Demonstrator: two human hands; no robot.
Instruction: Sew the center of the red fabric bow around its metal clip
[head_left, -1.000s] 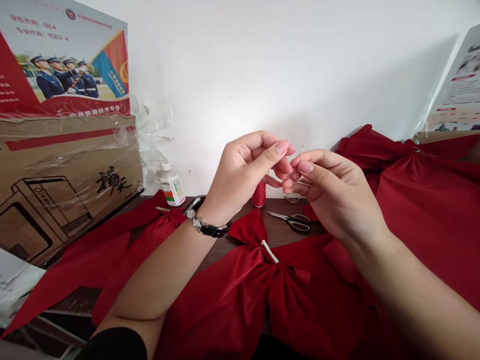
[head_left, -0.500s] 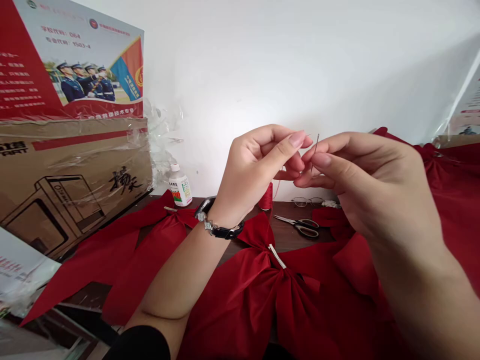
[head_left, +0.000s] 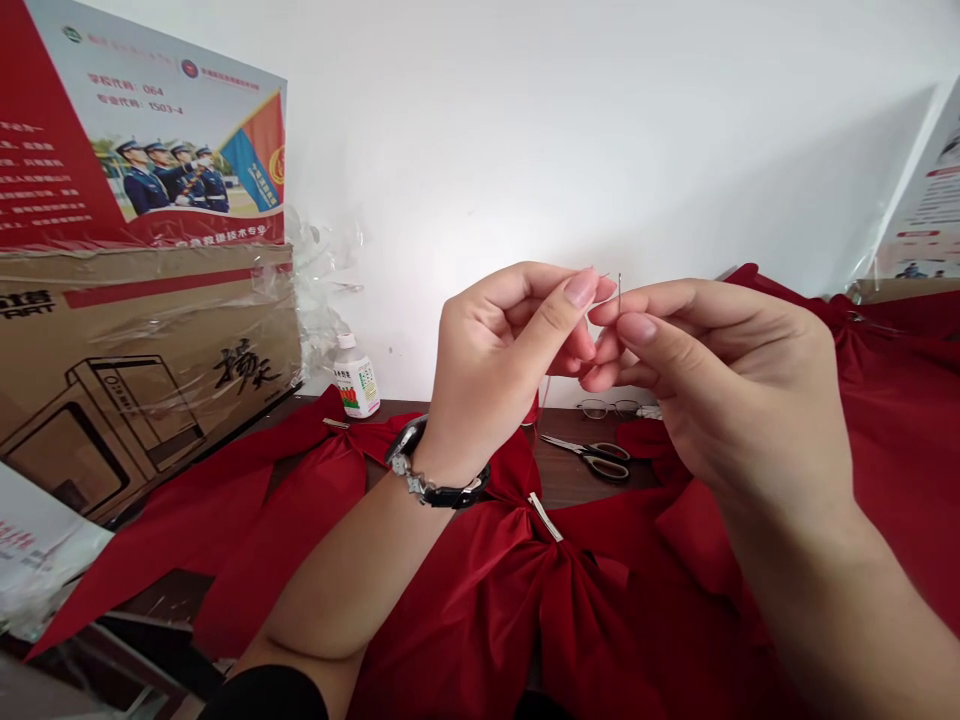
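Note:
Between the thumb and forefinger of my right hand [head_left: 720, 370] a thin sewing needle [head_left: 619, 290] stands upright, its top end showing above the fingers. My left hand [head_left: 517, 330] pinches a red thread, whose short tip pokes out just left of the needle, apart from it. Below the fingers the thread [head_left: 543, 400] runs down past a mostly hidden red spool [head_left: 531, 412]. Under both hands lies a red fabric bow [head_left: 495, 570] with a pale metal clip [head_left: 545, 517] at its gathered middle.
Scissors [head_left: 592, 455] and eyeglasses [head_left: 607, 408] lie on the dark table behind the bow. A white bottle [head_left: 356, 380] stands near a large cardboard box [head_left: 150, 370] at the left. More red fabric [head_left: 900, 420] is heaped at the right, and another clipped bow [head_left: 300, 480] lies left.
Both hands have shifted slightly left and down in the view. The needle has turned from leaning to nearly upright, and the thread tip is closer to it.

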